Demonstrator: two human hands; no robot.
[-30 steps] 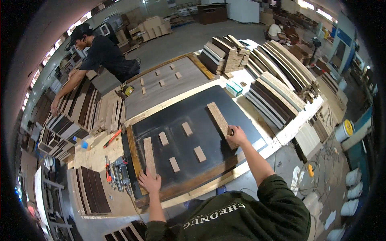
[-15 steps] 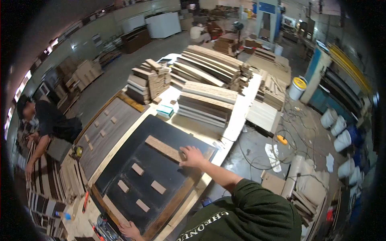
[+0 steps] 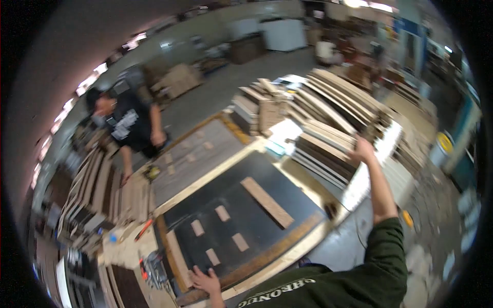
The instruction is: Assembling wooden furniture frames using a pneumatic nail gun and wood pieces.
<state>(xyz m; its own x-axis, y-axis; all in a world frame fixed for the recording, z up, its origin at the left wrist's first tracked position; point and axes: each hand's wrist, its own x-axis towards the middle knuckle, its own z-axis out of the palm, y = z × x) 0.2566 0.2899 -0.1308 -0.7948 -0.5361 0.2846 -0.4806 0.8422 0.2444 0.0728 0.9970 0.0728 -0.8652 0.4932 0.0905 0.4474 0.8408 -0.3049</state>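
Observation:
A black panel [image 3: 267, 179] lies on the bench before me. Toward its far right side rests a long wooden strip [image 3: 268, 203], touched by neither hand. Several short wooden blocks [image 3: 222, 213] are spread over the panel, and another long strip [image 3: 178, 261] runs along its left edge. My left hand [image 3: 206, 281] is at the panel's near left corner, fingers spread, beside the near end of that left strip. With the arm stretched out, my right hand [image 3: 362, 151] touches the right end of a stack of strips [image 3: 326, 149]; blur hides how its fingers lie.
Beyond the panel lies a grey-brown panel [image 3: 190, 154] with small blocks on it. A co-worker [image 3: 131, 120] stands at the left by stacked boards [image 3: 95, 190]. Tools [image 3: 154, 269] lie at the near left. More piled strips [image 3: 339, 100] stand at the back.
My right hand has left the long strip on the panel and reached away to the stack. My left hand stays near the left strip. The view has swung left; the co-worker stands more upright.

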